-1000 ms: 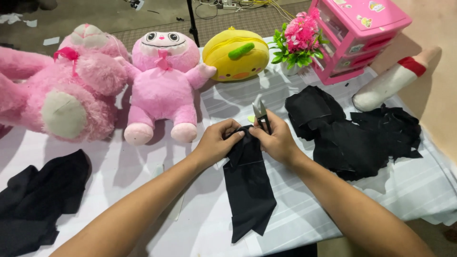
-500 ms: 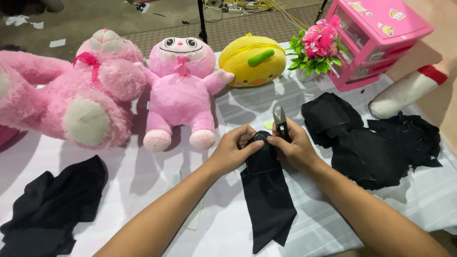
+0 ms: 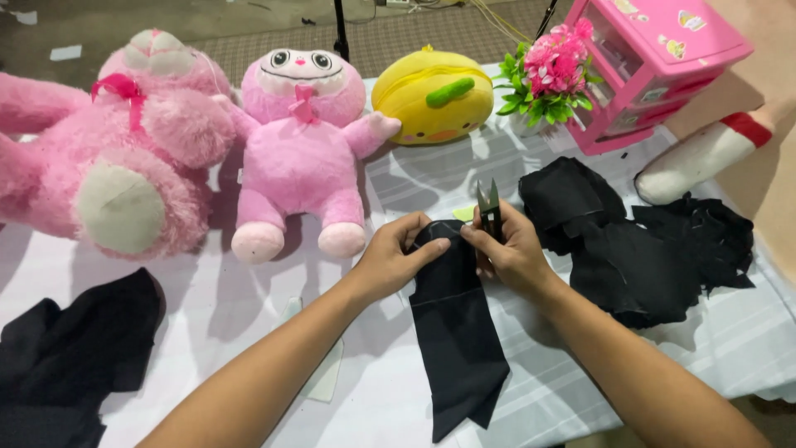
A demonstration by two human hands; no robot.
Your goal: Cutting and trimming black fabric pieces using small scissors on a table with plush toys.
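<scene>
A long black fabric piece (image 3: 458, 332) lies on the white table cover (image 3: 249, 332) in front of me. My left hand (image 3: 390, 261) pinches its top edge from the left. My right hand (image 3: 510, 253) grips the same edge from the right and also holds small thread snips (image 3: 489, 203), blades pointing up and away. The two hands nearly touch at the cloth's upper end.
A heap of black fabric (image 3: 638, 249) lies right of my hands, another black pile (image 3: 70, 357) at the near left. Behind stand two pink plush toys (image 3: 116, 158) (image 3: 303, 141), a yellow plush (image 3: 431, 95), pink flowers (image 3: 551, 75), a pink drawer box (image 3: 655, 66) and a white-and-red mannequin foot (image 3: 705, 158).
My hands stay on the top of the black piece with the snips in the right; the camera has shifted, so everything sits a little further right in view.
</scene>
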